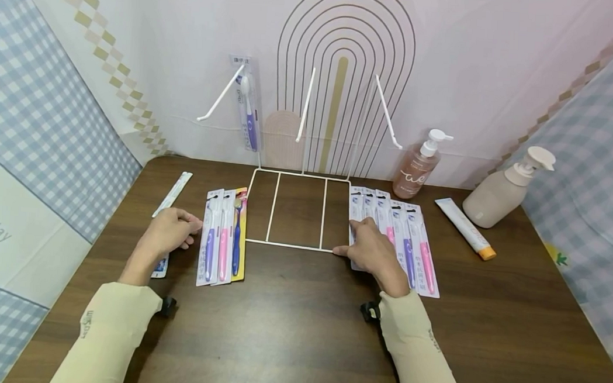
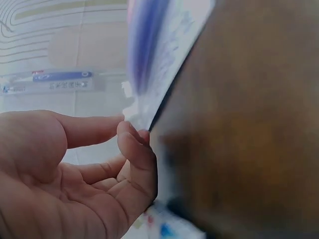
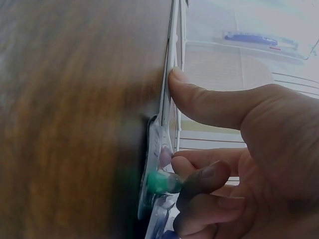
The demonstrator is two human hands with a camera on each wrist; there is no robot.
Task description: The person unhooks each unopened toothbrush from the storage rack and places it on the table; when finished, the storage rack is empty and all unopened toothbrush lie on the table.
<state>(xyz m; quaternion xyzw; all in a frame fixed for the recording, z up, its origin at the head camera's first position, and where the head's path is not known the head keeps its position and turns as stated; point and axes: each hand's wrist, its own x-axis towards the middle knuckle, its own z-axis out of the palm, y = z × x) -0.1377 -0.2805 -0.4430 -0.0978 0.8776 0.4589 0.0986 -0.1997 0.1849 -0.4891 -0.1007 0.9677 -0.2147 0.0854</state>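
My left hand (image 1: 173,230) pinches the left edge of a packaged purple toothbrush (image 1: 211,235) between thumb and forefinger. Beside that pack lie a packaged pink toothbrush (image 1: 224,239) and a packaged blue toothbrush (image 1: 237,240) on a yellow card. A white wire rack (image 1: 292,246) with three long prongs stands at the table's middle. The right hand (image 1: 373,251) rests at the rack's front right corner, its thumb touching the wire. Its other fingers lie bent over several packaged toothbrushes (image 1: 410,244); a green part (image 3: 158,183) shows beneath them. Another packaged purple toothbrush (image 1: 250,126) hangs from the left prong.
A narrow white pack (image 1: 171,194) lies at the left, and a pack end (image 1: 160,267) shows below the left wrist. A pink pump bottle (image 1: 415,172), a toothpaste tube (image 1: 464,227) and a beige pump bottle (image 1: 498,194) occupy the back right. Patterned cloth surrounds the table.
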